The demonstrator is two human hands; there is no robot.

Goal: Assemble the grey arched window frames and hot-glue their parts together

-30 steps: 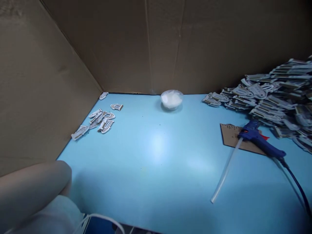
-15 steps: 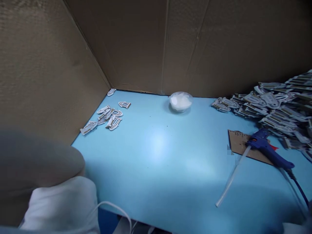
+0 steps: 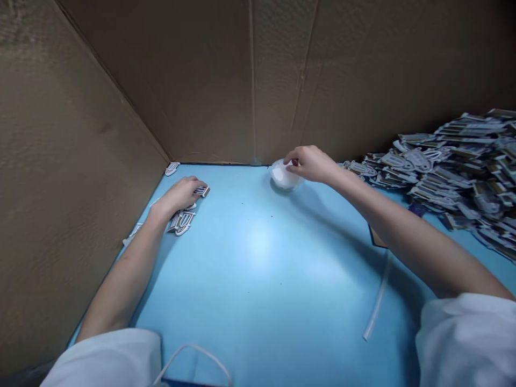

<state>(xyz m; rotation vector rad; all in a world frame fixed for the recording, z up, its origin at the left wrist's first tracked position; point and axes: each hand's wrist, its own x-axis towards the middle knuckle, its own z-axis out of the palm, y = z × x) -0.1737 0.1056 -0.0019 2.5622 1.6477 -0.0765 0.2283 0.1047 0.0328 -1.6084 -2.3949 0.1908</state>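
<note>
My left hand [image 3: 181,193] is at the back left of the table, its fingers closed on a small white arch-shaped piece [image 3: 202,191] with slots and a brown edge. Under and beside that hand lie several similar arch-shaped pieces [image 3: 183,222], partly covered by it. My right hand [image 3: 308,162] reaches to a clear bowl [image 3: 282,180] with white contents near the back wall. Its thumb and fingers are curled together over the bowl's right side. Whether anything is pinched between them I cannot make out.
Cardboard walls [image 3: 209,80] stand behind and to the left of the blue table [image 3: 258,301]. A large heap of arch-shaped pieces [image 3: 455,166] fills the back right. My right forearm hides most of the glue gun [image 3: 417,208]; its glue stick [image 3: 379,301] points forward. A white cord [image 3: 193,346] loops at the front.
Both arms have come in over the table. My left hand has taken hold of an arch-shaped piece, and my right hand has arrived at the bowl. The view has shifted slightly.
</note>
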